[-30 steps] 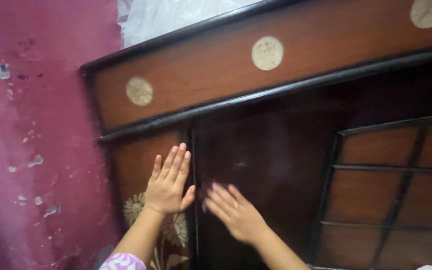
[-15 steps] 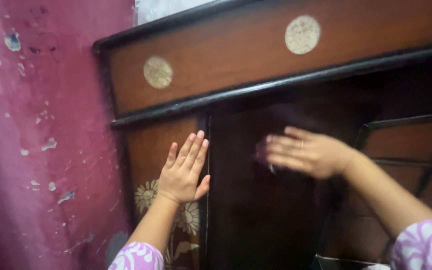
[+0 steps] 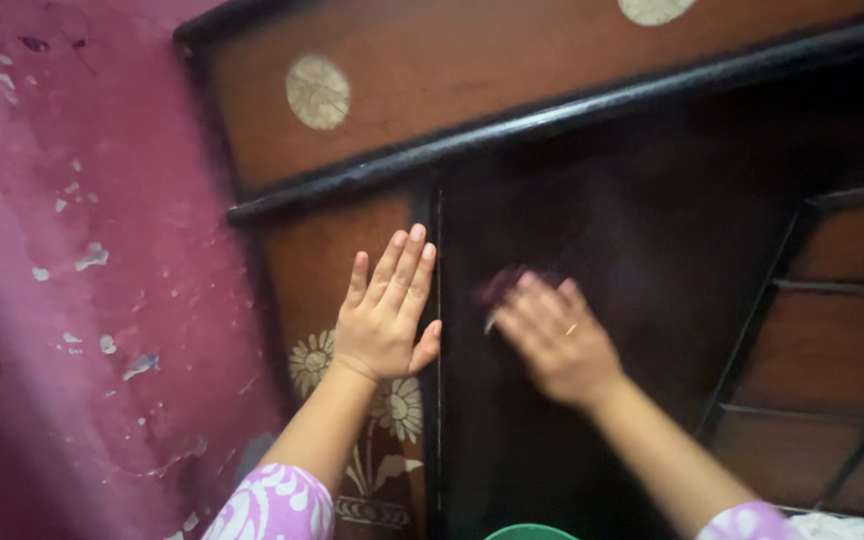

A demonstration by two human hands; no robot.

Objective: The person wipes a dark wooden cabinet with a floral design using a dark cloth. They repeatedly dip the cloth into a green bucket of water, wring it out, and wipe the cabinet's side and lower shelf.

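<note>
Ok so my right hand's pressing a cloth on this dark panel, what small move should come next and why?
Probably slide the right hand with its dark cloth sideways across the dark glossy panel, away from the edge. The cloth sits near the panel's left edge, with much of the surface to the right uncovered. The left hand lies flat on the floral wood panel, bracing.

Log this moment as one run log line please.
left hand: flat on brown cabinet panel | right hand: presses purple cloth on dark panel | green rim at bottom
</note>
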